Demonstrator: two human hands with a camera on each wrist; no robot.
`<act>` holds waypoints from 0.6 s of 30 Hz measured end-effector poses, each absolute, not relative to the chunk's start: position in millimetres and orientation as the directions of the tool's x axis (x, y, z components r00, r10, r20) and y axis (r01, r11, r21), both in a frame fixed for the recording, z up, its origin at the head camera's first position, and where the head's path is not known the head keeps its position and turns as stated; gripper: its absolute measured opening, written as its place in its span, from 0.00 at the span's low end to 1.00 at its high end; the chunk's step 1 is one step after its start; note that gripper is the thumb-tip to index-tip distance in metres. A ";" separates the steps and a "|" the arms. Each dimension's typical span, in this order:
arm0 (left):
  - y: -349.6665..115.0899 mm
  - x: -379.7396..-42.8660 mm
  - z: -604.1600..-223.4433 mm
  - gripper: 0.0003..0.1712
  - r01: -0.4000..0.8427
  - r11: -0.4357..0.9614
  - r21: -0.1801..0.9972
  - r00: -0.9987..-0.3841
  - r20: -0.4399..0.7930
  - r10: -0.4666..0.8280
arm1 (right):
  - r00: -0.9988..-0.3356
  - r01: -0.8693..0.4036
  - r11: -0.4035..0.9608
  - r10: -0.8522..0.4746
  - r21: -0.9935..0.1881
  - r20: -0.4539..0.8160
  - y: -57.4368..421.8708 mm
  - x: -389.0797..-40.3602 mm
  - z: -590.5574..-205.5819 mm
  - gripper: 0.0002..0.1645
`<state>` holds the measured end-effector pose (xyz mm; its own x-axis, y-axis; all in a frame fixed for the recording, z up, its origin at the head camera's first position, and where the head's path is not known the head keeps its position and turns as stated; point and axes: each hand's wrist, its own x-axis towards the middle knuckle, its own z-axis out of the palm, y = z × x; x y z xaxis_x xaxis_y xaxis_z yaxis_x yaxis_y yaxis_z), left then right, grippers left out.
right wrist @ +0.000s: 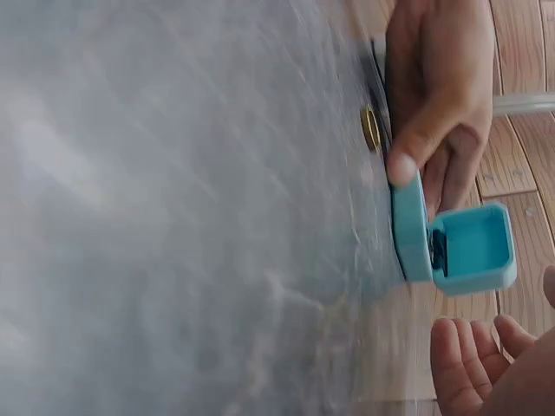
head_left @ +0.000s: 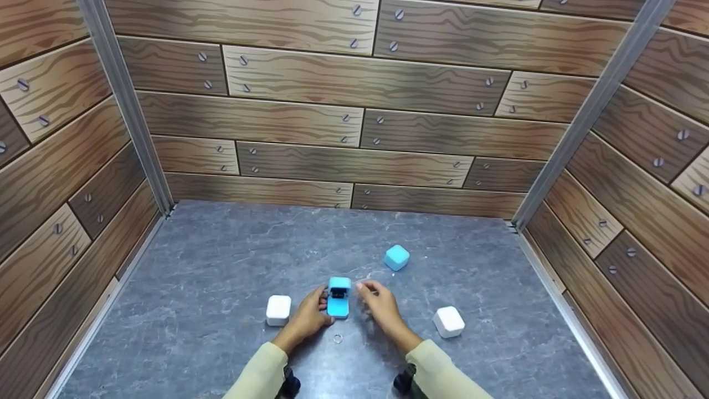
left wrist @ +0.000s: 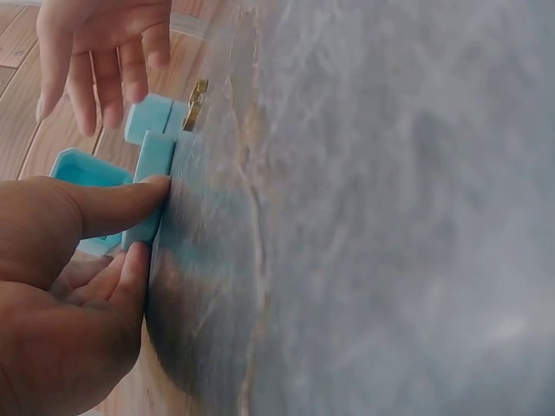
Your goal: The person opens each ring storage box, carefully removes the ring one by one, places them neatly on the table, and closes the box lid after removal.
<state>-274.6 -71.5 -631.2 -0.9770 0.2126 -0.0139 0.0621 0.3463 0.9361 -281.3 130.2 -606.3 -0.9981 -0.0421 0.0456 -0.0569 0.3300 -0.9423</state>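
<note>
Status: the blue box is centre-low in the head frame, lid up, nothing seen seated in its base. The ring sits just below it on the worktop, loose. So the lid is done; as I read it, the ring isn't in and the lid isn't down. Also a gold piece past the box, upper left of the left wrist frame; can't tell what.

My left hand has its grip clamped on the box base, thumb on the near side. Right hand: grip apart, fingers loose, just right of the box, nothing seen in it.

Room: white cube just left of my left hand, so tight there. Other white cube lower right, second blue box above my right hand; bare worktop between. Side rails and back wall well apart from both hands. Watch the left forearm near the ring.
</note>
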 end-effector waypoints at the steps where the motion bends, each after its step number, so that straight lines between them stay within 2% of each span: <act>1: -71.9 -274.2 -631.4 0.52 0.060 0.349 0.935 -0.977 -0.016 0.211 | -0.999 -0.043 0.313 -0.042 -0.949 0.032 129.8 -283.3 -606.5 0.27; 9: -72.7 -274.4 -630.3 0.52 0.046 0.358 0.933 -0.979 -0.028 0.201 | -0.997 0.023 0.216 -0.068 -0.976 -0.038 121.3 -298.9 -609.9 0.36; 14: -71.4 -274.0 -631.2 0.51 0.065 0.350 0.935 -0.976 -0.013 0.217 | -0.993 0.024 0.191 -0.105 -0.981 -0.044 114.4 -301.1 -609.2 0.35; 18: -72.1 -274.5 -631.5 0.51 0.078 0.357 0.931 -0.978 0.001 0.209 | -0.988 0.005 0.183 -0.150 -0.983 -0.033 104.9 -294.7 -594.3 0.32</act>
<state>-274.5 -72.1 -631.5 -0.9778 0.2094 0.0013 0.0776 0.3568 0.9309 -294.7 104.9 -594.3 -0.9882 -0.1499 -0.0327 0.0046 0.1834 -0.9830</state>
